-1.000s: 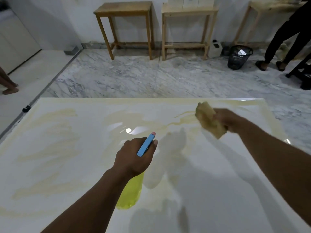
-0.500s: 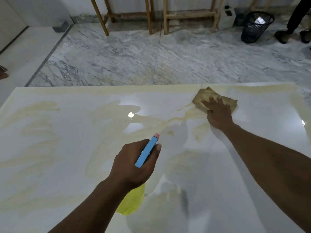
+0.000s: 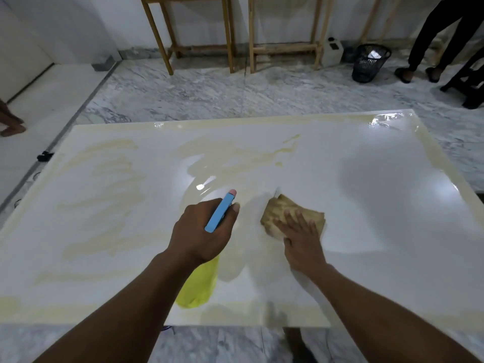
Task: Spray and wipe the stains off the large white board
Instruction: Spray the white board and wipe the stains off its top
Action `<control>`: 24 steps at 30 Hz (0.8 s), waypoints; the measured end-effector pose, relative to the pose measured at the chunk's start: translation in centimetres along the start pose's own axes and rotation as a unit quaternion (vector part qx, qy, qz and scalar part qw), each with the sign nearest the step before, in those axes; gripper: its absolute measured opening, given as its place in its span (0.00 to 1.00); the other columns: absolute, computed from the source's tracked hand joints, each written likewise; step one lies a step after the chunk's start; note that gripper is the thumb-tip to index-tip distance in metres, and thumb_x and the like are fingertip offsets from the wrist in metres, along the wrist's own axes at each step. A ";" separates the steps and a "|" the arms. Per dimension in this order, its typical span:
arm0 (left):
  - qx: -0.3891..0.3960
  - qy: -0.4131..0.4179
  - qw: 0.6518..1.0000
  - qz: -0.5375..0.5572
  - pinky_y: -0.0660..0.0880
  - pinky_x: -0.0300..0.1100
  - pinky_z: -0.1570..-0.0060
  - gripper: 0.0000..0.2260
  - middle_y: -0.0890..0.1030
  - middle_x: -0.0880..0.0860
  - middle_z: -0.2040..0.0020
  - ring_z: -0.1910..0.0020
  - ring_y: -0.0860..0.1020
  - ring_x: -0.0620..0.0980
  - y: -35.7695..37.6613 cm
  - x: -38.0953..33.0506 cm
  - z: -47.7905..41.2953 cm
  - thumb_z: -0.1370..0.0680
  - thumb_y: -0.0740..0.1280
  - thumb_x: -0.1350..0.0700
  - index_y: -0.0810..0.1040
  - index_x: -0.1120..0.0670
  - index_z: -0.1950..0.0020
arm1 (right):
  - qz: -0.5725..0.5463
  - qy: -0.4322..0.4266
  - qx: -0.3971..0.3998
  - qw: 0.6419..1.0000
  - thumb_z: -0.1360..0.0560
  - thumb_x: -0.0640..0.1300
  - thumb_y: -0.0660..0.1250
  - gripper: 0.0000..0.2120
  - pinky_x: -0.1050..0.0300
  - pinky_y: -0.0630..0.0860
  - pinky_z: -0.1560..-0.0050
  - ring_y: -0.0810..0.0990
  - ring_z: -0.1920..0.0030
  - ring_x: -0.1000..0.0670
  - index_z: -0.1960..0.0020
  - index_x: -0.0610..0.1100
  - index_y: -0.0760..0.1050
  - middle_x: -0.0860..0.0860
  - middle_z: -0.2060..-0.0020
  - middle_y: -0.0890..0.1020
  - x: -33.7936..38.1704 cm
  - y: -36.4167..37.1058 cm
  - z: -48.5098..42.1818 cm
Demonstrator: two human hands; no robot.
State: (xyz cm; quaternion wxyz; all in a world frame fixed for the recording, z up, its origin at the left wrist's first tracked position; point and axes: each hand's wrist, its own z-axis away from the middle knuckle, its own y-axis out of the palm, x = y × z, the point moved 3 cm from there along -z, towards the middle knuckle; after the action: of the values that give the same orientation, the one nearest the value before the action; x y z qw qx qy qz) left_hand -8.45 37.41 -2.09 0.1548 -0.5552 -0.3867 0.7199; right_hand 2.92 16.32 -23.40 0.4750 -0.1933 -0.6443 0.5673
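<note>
The large white board point(image 3: 379, 205) lies flat in front of me, streaked with yellowish stains point(image 3: 104, 184) over its left half and upper middle. My left hand point(image 3: 201, 231) grips a spray bottle point(image 3: 199, 286) with a yellow body and a blue trigger head, held just above the board's middle. My right hand point(image 3: 301, 237) presses flat on a tan cloth point(image 3: 282, 210) lying on the board just right of the bottle. The board's right part looks white and glossy.
Grey marble floor surrounds the board. Two wooden tables point(image 3: 188, 35) stand at the far wall, with a black mesh bin point(image 3: 369, 62) and a white container point(image 3: 334, 51) to their right. A person's legs point(image 3: 440, 38) stand at far right; bare feet point(image 3: 10, 124) at far left.
My right hand has dragged the cloth from the board's far edge toward me, to beside the bottle. The stain where it passed has thinned. My left hand keeps holding the bottle.
</note>
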 end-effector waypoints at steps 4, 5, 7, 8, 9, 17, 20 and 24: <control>-0.004 -0.031 0.999 0.019 0.85 0.57 0.58 0.20 0.85 0.43 0.62 0.73 0.84 0.51 -2.5 2.0 5.7 0.17 0.63 0.39 0.83 0.55 0.49 | -0.024 -0.032 0.031 0.999 0.28 0.42 0.57 0.29 0.46 0.45 0.25 0.57 0.22 0.43 0.28 0.56 0.71 0.52 0.24 0.66 5.5 3.1 8.9; -0.007 -0.032 0.999 0.018 0.85 0.56 0.57 0.19 0.86 0.45 0.61 0.74 0.84 0.49 -3.1 2.2 6.6 0.16 0.64 0.41 0.84 0.55 0.46 | -0.052 -0.018 0.051 0.997 0.27 0.45 0.57 0.27 0.47 0.46 0.25 0.58 0.21 0.43 0.28 0.55 0.72 0.52 0.24 0.67 6.5 3.0 10.1; -0.004 -0.029 0.999 0.018 0.85 0.57 0.57 0.19 0.86 0.51 0.63 0.74 0.84 0.50 -3.7 2.3 7.8 0.17 0.63 0.40 0.84 0.54 0.47 | -0.257 0.069 0.091 0.960 0.26 0.56 0.61 0.23 0.49 0.60 0.28 0.67 0.26 0.40 0.34 0.49 0.78 0.46 0.30 0.75 7.6 0.5 10.3; -0.003 -0.023 1.000 0.020 0.84 0.58 0.59 0.20 0.85 0.53 0.64 0.73 0.84 0.52 -4.0 2.1 8.1 0.18 0.62 0.38 0.83 0.53 0.50 | -0.341 0.114 0.080 0.930 0.26 0.56 0.66 0.20 0.52 0.70 0.36 0.75 0.33 0.39 0.39 0.48 0.80 0.46 0.37 0.80 7.6 -1.5 9.9; -0.002 -0.018 1.000 0.018 0.83 0.59 0.61 0.20 0.83 0.54 0.65 0.71 0.84 0.54 -4.0 2.1 8.0 0.19 0.62 0.37 0.83 0.52 0.52 | -0.389 0.163 0.102 0.901 0.24 0.51 0.67 0.13 0.57 0.74 0.47 0.81 0.41 0.42 0.42 0.48 0.81 0.47 0.43 0.83 7.4 -3.5 9.3; -0.006 0.002 1.000 0.016 0.82 0.61 0.62 0.18 0.81 0.55 0.66 0.69 0.83 0.57 -2.9 -0.4 0.5 0.17 0.63 0.40 0.78 0.50 0.60 | -0.640 0.299 0.166 0.688 0.22 0.38 0.60 0.17 0.45 0.79 0.46 0.83 0.47 0.38 0.35 0.38 0.76 0.37 0.42 0.82 -0.2 -11.4 -1.7; -0.009 -0.001 1.000 0.012 0.82 0.61 0.62 0.19 0.81 0.55 0.66 0.69 0.83 0.57 -2.1 -1.3 -4.2 0.16 0.63 0.41 0.77 0.51 0.61 | -0.628 0.257 0.135 0.722 0.24 0.33 0.58 0.21 0.46 0.82 0.50 0.83 0.48 0.40 0.32 0.39 0.74 0.38 0.44 0.82 -4.1 -14.8 -10.0; -0.009 -0.014 1.000 0.012 0.80 0.62 0.64 0.19 0.80 0.54 0.68 0.70 0.83 0.56 -0.9 -2.1 -10.3 0.18 0.63 0.38 0.73 0.49 0.63 | -0.462 0.196 0.067 0.862 0.29 0.31 0.60 0.24 0.50 0.77 0.54 0.79 0.48 0.40 0.34 0.32 0.73 0.35 0.43 0.80 -7.4 -21.2 -21.6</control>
State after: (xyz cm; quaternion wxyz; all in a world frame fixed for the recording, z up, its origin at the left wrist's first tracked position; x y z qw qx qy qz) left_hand 1.54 40.59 -0.91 0.1350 -0.5510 -0.3888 0.7260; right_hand 30.50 16.36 -8.92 0.8110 0.0517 -0.5137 0.2751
